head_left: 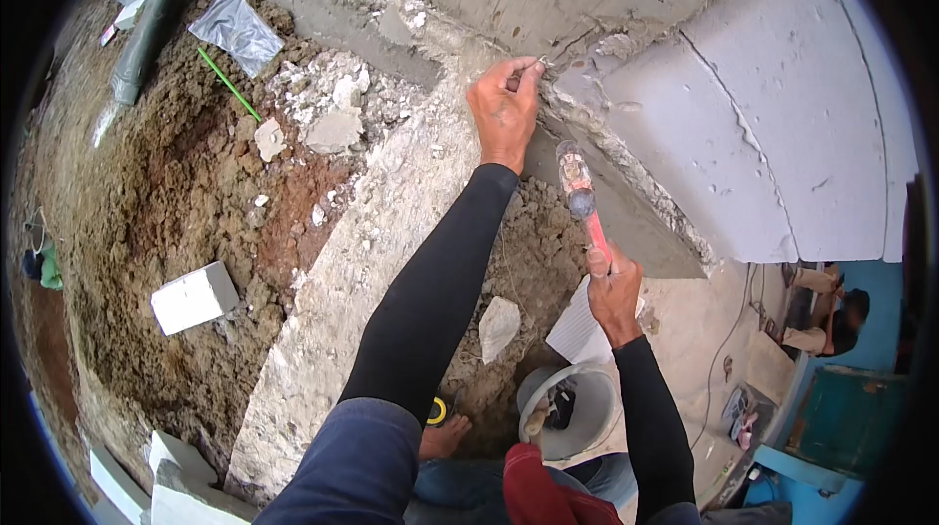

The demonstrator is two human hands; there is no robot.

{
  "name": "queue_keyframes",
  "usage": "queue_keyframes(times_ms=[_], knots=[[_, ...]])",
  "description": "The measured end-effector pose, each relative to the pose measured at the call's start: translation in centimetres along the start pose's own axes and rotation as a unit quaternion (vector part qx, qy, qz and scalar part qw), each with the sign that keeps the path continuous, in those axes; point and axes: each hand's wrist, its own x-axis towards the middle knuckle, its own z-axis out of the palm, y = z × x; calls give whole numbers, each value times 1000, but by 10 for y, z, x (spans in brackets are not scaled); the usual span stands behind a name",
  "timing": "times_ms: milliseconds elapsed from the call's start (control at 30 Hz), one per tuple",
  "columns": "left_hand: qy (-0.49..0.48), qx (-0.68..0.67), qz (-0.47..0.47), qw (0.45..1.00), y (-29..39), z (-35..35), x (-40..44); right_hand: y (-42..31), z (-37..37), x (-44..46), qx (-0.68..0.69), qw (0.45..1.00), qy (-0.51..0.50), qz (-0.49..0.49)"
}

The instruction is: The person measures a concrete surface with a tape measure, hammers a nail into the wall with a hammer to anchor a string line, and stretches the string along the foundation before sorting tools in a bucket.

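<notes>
Head cam: L hand [504,107] pinches a tiny item [544,63], too small to ID, at btm corner of the wall [738,129], R hand [614,292] gripping hammer [583,200] nr wall's lower edge.

The item [544,62] pinched by the left grip [503,112] near one o'clock is too small to identify, the right grip [614,296] at four o'clock hides part of the hammer handle [596,230], and the left sleeve [430,300] partly covers a yellow-rimmed object [442,412] at six o'clock.
</notes>
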Motion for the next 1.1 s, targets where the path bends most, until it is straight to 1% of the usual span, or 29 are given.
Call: queue_keyframes(times_ms=[100,200,300,400,500,600,700,800,900,1000,1100], knots=[[28,9,69,997,-4,4,5,1,-1,1,-8,1000,-8,-5],[33,11,81,996,-4,6,2,-2,-4,7,-29,999,-31,-11],[-9,53,50,997,-2,4,-3,-11,-7,7,-34,999,-21,-13],[24,61,117,991,-4,7,-3,-19,-10,-4,-6,1000,-14,-17],[29,100,212,972,-5,6,2,-17,-14,-24,-3,999,-38,16],[44,171,261,949,-2,5,4,-12,-19,-45,-7,998,-50,33],[40,194,252,947,0,6,2,-6,-22,-64,12,996,-59,64],[44,186,266,945,0,6,2,-4,-26,-81,6,994,-63,85],[52,165,248,953,-2,8,5,0,-26,-99,11,991,-72,109],[1,159,310,937,1,6,-1,5,-27,-113,2,990,-72,117],[74,159,219,960,6,-4,-12,0,-27,-131,15,987,-78,138]])
